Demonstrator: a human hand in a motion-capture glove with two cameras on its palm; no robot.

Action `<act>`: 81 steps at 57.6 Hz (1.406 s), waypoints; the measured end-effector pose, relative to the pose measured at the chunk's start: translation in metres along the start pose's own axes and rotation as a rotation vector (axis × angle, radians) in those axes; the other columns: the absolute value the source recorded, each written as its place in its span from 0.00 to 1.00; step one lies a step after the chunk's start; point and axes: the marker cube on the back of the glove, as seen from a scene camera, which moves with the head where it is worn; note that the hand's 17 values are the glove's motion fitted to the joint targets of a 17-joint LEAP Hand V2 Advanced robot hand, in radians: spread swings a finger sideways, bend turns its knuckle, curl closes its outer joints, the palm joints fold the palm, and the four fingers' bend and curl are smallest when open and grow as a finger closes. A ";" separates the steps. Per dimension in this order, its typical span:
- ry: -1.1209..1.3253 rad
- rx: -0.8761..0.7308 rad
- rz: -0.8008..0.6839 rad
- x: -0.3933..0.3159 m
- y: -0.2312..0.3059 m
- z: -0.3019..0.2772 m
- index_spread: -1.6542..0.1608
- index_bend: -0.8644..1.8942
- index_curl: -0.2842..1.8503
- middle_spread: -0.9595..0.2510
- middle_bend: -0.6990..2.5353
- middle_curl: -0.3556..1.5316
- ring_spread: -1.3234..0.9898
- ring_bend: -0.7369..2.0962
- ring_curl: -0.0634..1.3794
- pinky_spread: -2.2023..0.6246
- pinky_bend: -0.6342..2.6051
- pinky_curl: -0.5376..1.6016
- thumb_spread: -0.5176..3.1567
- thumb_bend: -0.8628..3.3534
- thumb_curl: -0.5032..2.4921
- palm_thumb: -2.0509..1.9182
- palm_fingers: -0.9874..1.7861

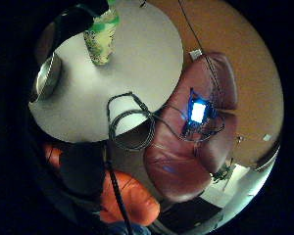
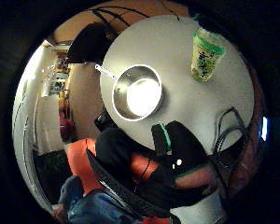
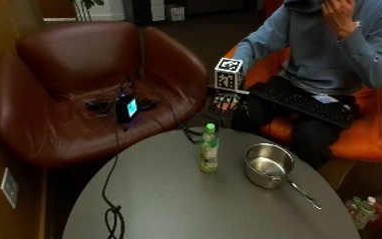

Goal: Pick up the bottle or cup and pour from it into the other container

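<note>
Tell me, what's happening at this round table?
A seated person's gloved right hand hangs beyond the table's far edge, holding nothing yet. On the table a green-capped bottle stands upright beside an empty steel saucepan, the two apart. Nothing has been picked up or poured. A black cable trails across the tabletop.

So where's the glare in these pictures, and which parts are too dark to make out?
Thumb side palm view: glare whitens the pan's bottom. Little finger side palm view: the device screen on the armchair blooms blue-white. Outside view: dim, the floor behind the armchair nearly black.
</note>
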 end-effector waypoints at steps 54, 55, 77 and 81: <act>0.010 0.097 -0.037 0.030 -0.050 -0.018 0.73 0.36 0.27 0.75 0.31 0.39 0.54 0.36 0.25 0.83 0.28 0.41 0.44 0.20 0.28 0.68 0.56; 0.008 0.098 -0.036 0.032 -0.050 -0.018 0.73 0.36 0.27 0.76 0.31 0.39 0.54 0.36 0.25 0.83 0.28 0.41 0.44 0.20 0.28 0.68 0.56; 0.019 0.050 -0.018 0.067 -0.056 -0.015 0.73 0.36 0.27 0.76 0.28 0.38 0.54 0.34 0.26 0.84 0.28 0.42 0.43 0.20 0.29 0.68 0.54; 0.027 0.028 -0.009 0.073 -0.054 -0.013 0.73 0.36 0.27 0.75 0.27 0.38 0.54 0.34 0.26 0.84 0.28 0.42 0.43 0.20 0.28 0.68 0.52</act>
